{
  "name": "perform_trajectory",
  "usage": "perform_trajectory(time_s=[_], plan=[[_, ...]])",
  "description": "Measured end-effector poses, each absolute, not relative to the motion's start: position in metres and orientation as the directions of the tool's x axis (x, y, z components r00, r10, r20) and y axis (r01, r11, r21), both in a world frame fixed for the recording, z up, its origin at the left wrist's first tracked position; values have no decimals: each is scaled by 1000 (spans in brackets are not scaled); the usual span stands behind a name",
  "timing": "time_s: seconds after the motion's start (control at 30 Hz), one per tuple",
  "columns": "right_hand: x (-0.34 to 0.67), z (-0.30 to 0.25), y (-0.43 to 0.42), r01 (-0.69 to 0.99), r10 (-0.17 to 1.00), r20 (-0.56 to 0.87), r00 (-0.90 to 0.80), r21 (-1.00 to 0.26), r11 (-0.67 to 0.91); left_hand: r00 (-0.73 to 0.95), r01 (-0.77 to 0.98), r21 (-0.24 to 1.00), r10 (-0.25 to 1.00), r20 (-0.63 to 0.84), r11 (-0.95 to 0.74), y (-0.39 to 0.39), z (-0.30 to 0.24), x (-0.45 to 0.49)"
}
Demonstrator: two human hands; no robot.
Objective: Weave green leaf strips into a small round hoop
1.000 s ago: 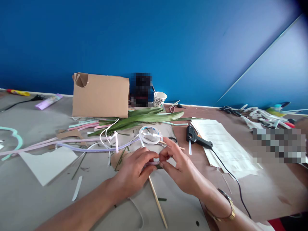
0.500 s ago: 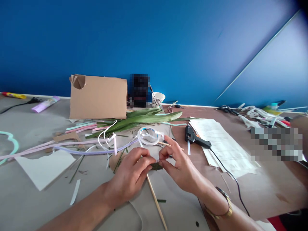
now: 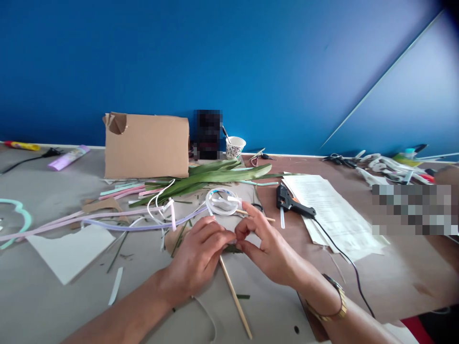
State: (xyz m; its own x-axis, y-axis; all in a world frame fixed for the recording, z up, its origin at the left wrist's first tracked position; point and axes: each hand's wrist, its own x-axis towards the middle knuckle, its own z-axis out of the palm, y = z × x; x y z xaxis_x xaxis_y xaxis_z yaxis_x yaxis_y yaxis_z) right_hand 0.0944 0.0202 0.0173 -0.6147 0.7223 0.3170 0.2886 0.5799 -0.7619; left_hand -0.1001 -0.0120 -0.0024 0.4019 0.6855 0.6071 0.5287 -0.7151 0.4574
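Note:
My left hand (image 3: 199, 258) and my right hand (image 3: 267, 248) meet low in the middle of the table, fingertips pinched together on a small dark green leaf piece (image 3: 233, 248) at the top of a thin wooden stick (image 3: 234, 296). The stick runs from the fingers down toward me. Just beyond the fingers lies a coil of white strip (image 3: 222, 200). Long green leaves (image 3: 215, 177) lie further back. A gold bracelet sits on my right wrist.
A black glue gun (image 3: 292, 203) with its cord lies to the right beside printed paper sheets (image 3: 330, 210). A cardboard box (image 3: 147, 145), a patterned cup (image 3: 235, 147), pink, lilac and white strips (image 3: 118, 215) and a white sheet (image 3: 70, 251) surround the hands. Tools clutter the far right.
Both hands stay pinched on the green piece at the stick's tip. The fingers have shifted slightly, and the pale strip seen between them a second ago no longer shows.

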Motion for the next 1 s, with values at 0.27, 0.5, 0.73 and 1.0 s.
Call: perform_trajectory(time_s=[0.27, 0.5, 0.73, 1.0], plan=[[96, 19, 21, 330, 702, 351, -620, -695, 639, 382, 558, 477, 721, 578, -679, -15, -3, -99], [99, 22, 19, 433, 715, 361, -598, -605, 668, 342, 584, 499, 752, 563, -640, -13, -3, -98], [99, 31, 14, 502, 651, 409, -639, -419, 757, 271, 630, 520, 790, 549, -577, -14, -3, -98], [110, 61, 17, 419, 868, 245, -432, -797, 434, 274, 593, 553, 792, 545, -586, -13, -10, -99]])
